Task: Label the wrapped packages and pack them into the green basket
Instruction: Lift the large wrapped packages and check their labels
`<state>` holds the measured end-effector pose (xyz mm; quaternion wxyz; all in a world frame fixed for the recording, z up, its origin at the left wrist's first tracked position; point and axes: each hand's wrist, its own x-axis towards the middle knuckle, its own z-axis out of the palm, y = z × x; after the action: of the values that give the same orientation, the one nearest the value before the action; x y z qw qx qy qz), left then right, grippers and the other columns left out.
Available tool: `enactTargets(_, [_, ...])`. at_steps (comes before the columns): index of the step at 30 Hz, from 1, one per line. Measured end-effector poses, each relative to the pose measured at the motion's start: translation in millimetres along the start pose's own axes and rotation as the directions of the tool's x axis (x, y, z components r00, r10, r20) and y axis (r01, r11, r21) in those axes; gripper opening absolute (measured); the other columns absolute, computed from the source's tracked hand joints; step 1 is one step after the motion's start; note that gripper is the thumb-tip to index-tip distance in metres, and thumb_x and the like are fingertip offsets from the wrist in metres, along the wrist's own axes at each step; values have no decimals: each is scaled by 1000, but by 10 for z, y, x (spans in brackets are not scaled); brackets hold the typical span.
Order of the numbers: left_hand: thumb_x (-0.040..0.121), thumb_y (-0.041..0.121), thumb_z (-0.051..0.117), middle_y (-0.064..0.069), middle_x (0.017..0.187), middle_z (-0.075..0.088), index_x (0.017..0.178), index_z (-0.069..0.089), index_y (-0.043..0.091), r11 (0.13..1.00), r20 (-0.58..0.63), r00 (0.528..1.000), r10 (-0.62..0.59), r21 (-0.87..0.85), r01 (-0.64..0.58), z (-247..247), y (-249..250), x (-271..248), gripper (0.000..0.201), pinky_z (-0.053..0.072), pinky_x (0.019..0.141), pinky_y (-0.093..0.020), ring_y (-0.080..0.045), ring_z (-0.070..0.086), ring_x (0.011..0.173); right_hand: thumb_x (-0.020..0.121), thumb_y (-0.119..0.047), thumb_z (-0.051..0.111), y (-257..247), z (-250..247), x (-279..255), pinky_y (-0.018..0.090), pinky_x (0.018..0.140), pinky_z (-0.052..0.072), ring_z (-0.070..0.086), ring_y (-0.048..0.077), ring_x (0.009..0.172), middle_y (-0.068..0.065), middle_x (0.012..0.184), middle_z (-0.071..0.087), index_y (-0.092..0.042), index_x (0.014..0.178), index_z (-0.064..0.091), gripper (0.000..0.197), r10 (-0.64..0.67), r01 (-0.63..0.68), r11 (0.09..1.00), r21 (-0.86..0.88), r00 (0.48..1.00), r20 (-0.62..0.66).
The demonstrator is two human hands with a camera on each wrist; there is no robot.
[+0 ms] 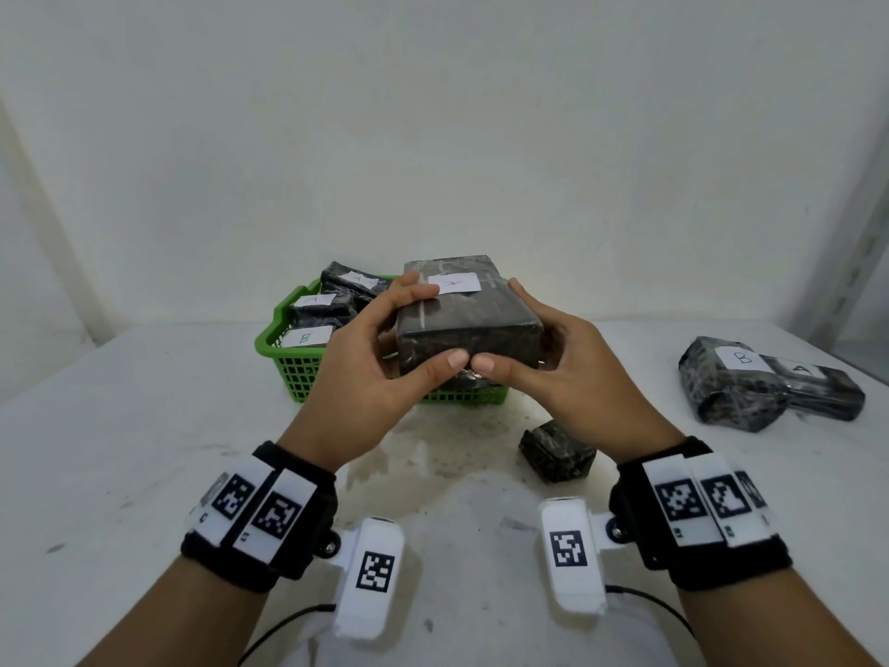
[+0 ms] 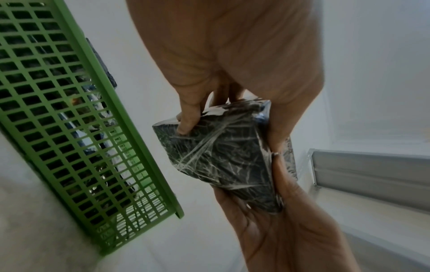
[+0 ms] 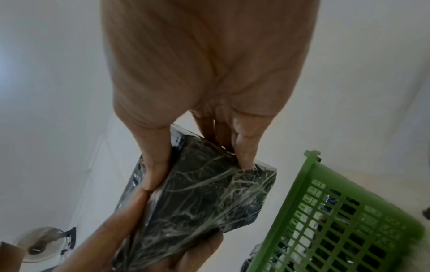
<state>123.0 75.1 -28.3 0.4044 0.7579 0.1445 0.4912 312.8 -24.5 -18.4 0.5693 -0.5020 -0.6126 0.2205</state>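
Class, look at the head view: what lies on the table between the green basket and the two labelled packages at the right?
One small unlabelled wrapped package, apart from the green basket and the labelled packages; otherwise bare table.

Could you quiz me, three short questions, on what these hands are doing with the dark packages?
1. True or false: both hands, left hand and right hand, hold the dark film-wrapped rectangular package.
2. Which letter shows on the nearest label in the green plastic mesh basket: A, B or C?
3. Fill in: the small dark wrapped package lying nearest the right wrist carries no visible ____.

Key: 1 true; 2 B; 3 label.
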Motion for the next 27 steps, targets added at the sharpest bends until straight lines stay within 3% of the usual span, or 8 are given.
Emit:
enactTargets(4, [80, 38, 81, 7, 160, 39, 143, 53, 17, 1000, 55, 998, 10, 16, -11, 3, 20, -21, 72, 51, 101, -18, 7, 48, 136, 74, -43, 77, -51, 15, -7, 12, 91, 53, 67, -11, 110, -38, 104, 72, -52, 121, 58, 51, 20, -19, 1000, 21, 998, -63])
enactTargets(9, [77, 32, 87, 3, 157, 44, 139, 57, 15, 1000, 24, 1000, -18, -11, 18, -5, 24, 2, 70, 53, 100, -22, 2, 52, 134, 72, -46, 79, -56, -7, 4, 22, 103, 54, 65, -7, 119, -26, 125, 68, -28, 152, 50, 87, -8, 8, 1000, -3, 996, -88])
enactTargets(15, [77, 24, 88, 6, 158, 42, 138, 56, 13, 998, 44, 998, -44, -36, 46, -52, 36, 2, 70, 53, 100, -22, 1, 51, 136, 71, -28, 86, -38, -20, -7, 19, 101, 53, 63, -3, 125, -17, 136, 66, -20, 158, 43, 98, 13, -11, 999, 42, 999, -35])
enactTargets(17, [73, 11, 82, -1, 156, 44, 134, 57, 4, 996, 6, 1000, -5, -88, 6, -30, 65, 9, 66, 54, 97, -21, -2, 55, 133, 67, -31, 92, -22, -75, 12, 31, 109, 53, 60, 5, 133, -13, 144, 63, -23, 158, 44, 103, 39, -39, 994, 105, 999, 1])
enactTargets(20, [74, -1, 77, -10, 152, 48, 130, 54, -6, 983, -41, 997, 63, -168, -70, -8, 87, 8, 60, 54, 98, -22, -8, 53, 137, 60, -53, 96, -81, -115, 32, 46, 113, 49, 53, 13, 142, -10, 155, 54, -27, 159, 41, 116, 105, -106, 952, 288, 994, 20])
enactTargets(22, [74, -3, 78, -11, 152, 48, 127, 54, -5, 979, -4, 995, 101, -177, -100, 18, 70, -2, 59, 53, 101, -25, -13, 51, 139, 80, -53, 81, -149, -80, 38, 47, 104, 57, 61, 19, 134, -3, 147, 63, -25, 152, 52, 82, 148, -154, 905, 397, 988, 47])
enactTargets(24, [73, -1, 81, -8, 154, 45, 125, 55, -1, 982, 60, 990, 127, -149, -117, 58, 49, -17, 58, 53, 103, -29, -15, 49, 142, 99, -36, 64, -175, -28, 42, 48, 100, 59, 67, 21, 126, 0, 136, 71, -24, 143, 61, 45, 185, -178, 889, 422, 982, 25])
enactTargets(27, [72, 5, 84, -7, 157, 43, 123, 56, -1, 984, 126, 982, 139, -126, -124, 88, 40, -45, 59, 53, 104, -32, -15, 43, 146, 103, -18, 59, -109, -31, 62, 48, 101, 58, 69, 26, 123, 5, 130, 74, -20, 139, 65, 37, 277, -223, 828, 514, 960, -30])
